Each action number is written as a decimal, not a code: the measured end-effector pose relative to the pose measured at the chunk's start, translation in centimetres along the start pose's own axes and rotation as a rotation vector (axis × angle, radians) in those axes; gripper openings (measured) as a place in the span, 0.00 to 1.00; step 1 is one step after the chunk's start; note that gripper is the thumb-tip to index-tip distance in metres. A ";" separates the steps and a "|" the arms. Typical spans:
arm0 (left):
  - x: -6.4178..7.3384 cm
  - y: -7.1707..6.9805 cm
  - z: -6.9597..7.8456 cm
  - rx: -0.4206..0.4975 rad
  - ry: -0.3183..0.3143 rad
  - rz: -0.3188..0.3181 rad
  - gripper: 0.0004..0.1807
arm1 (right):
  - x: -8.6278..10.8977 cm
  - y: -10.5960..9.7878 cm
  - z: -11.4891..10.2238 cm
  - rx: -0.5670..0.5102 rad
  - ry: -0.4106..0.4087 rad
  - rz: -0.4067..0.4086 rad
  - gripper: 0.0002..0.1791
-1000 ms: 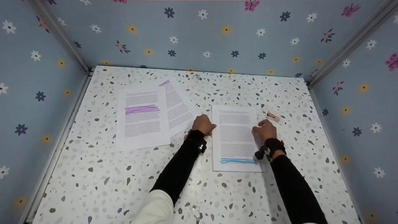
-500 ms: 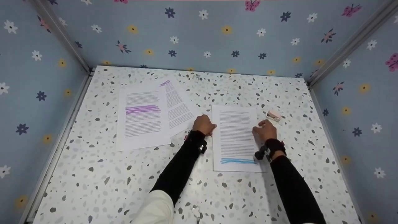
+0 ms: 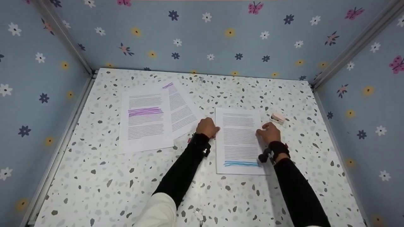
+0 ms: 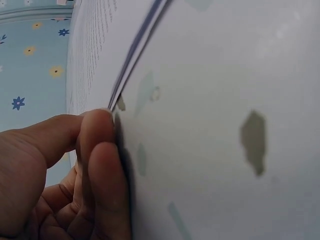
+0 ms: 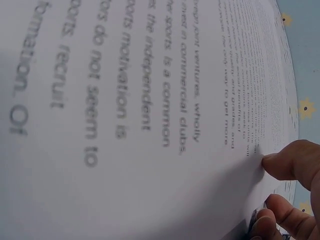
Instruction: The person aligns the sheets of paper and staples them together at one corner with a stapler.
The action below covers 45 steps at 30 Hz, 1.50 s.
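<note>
At the left edge of a stack of printed sheets (image 3: 241,138), the curled fingers of the left hand (image 3: 207,127) meet the thumb, gripping the paper's edge; the left wrist view shows the layered edges running into the fingertips (image 4: 107,170). Across from it, the right hand (image 3: 270,133) pinches the right edge, its thumb (image 5: 295,159) on the top page and its other fingers bent at the rim. The stack lies flat on the speckled bench (image 3: 126,195) between the two hands, a blue scribble (image 3: 241,163) near the bottom of the top page.

Just beyond the right hand sits a small pale pink object (image 3: 277,118), seemingly a stapler. To the left of the left hand lie two more printed pages: a purple-striped sheet (image 3: 145,126) overlaps a slanted sheet (image 3: 181,108), whose lower corner is near that hand. Each wrist wears a dark strap, with black sleeves below. Around the bench stand blue walls (image 3: 202,31) patterned with flowers and butterflies.
</note>
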<state>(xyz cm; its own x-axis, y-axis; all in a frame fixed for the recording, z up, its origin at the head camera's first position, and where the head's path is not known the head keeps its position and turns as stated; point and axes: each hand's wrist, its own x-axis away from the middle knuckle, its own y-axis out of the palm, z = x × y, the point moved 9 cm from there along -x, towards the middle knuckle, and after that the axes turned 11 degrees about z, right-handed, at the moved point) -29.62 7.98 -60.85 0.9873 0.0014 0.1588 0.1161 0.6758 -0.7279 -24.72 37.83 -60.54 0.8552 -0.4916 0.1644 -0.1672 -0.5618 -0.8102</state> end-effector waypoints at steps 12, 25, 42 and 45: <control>0.0 -1.6 -0.6 -0.012 0.047 0.029 0.18 | 0.2 0.2 -1.6 0.011 -0.040 -0.031 0.20; 0.0 -14.0 -5.5 -0.002 0.058 0.289 0.08 | 0.0 -0.6 -1.6 0.088 -0.085 -0.009 0.21; -0.6 -17.9 -14.6 -0.192 0.072 0.314 0.30 | 5.4 1.3 -15.3 -0.079 -0.467 0.018 0.21; -0.7 -17.0 -15.7 -0.234 0.075 0.285 0.36 | 5.9 2.1 -16.3 -0.080 -0.476 0.000 0.20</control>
<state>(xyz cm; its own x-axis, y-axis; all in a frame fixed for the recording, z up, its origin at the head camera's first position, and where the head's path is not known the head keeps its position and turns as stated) -30.56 -15.04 -59.09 0.9878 0.1053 -0.1146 -0.1510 0.4694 -0.8700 -28.00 22.88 -52.06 0.9816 -0.1428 -0.1268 -0.1886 -0.6201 -0.7615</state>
